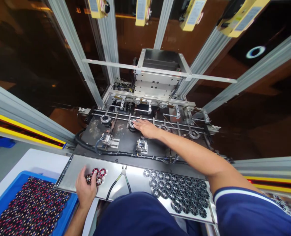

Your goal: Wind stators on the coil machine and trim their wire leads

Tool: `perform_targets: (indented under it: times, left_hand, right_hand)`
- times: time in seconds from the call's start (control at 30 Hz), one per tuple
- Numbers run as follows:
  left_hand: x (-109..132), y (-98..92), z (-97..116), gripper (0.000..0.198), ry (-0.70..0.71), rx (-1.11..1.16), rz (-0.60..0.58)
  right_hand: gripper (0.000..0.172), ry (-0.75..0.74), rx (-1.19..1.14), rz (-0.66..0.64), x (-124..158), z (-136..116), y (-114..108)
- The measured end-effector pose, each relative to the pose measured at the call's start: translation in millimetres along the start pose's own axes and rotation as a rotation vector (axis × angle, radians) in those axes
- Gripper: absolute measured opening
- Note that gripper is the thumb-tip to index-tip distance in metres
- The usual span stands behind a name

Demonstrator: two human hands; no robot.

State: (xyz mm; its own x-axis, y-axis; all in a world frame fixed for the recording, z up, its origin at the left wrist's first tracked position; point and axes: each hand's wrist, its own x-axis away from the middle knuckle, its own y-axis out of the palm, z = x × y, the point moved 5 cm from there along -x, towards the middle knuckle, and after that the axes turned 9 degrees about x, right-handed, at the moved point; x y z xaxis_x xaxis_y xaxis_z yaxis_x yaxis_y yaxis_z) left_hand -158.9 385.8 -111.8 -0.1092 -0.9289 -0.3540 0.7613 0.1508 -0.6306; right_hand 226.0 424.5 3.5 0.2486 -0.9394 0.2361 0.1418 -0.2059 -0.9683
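Observation:
My right hand (146, 128) reaches across the machine bed with fingers stretched out. Its fingertips touch a round metal part (132, 124) seated on the second station from the left and partly cover it. Over the left end of the metal tray (73, 171), my left hand (86, 187) has thumb and fingers apart, on either side of a small round motor stator (88, 178). Whether they touch it I cannot tell. Several more red-and-black stators (102, 172) lie just right of that thumb.
Wire cutters (124, 172) lie mid-tray, handles toward me. Many dark round metal parts (181, 188) cover the tray's right side. A blue bin (37, 175) full of stators stands at left. Ring fixtures (194, 133), clamps (142, 146) and rails sit ahead, between yellow light-curtain posts (25, 129).

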Motion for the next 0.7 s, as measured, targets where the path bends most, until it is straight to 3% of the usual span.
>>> perform_targets:
  times: [0.2, 0.3, 0.4, 0.47, 0.53, 0.7]
  left_hand:
    - [-3, -2.4, 2, 0.061, 0.049, -0.003, 0.006]
    - [-1, -8.1, 10, 0.068, 0.115, 0.008, 0.01]
    - [6, -17.2, 26, 0.076, 0.19, 0.032, 0.015]
    - [13, -23.5, 39, 0.081, 0.222, 0.052, 0.01]
    - [20, -28.3, 54, 0.082, 0.247, 0.078, -0.006]
    - [31, -28.4, 91, 0.075, 0.317, 0.167, -0.079]
  right_hand:
    - [0.046, 0.016, 0.007, 0.075, -3, -4, -12]
    - [0.051, 0.042, -0.01, 0.16, 7, -5, -31]
    - [0.06, 0.07, -0.02, 0.303, 42, -20, -51]
    - [0.054, 0.026, -0.05, 0.416, 80, -46, -50]
    - [0.04, -0.077, -0.145, 0.522, 125, -82, -30]
    - [0.02, -0.013, -0.229, 0.337, 217, -151, 72]
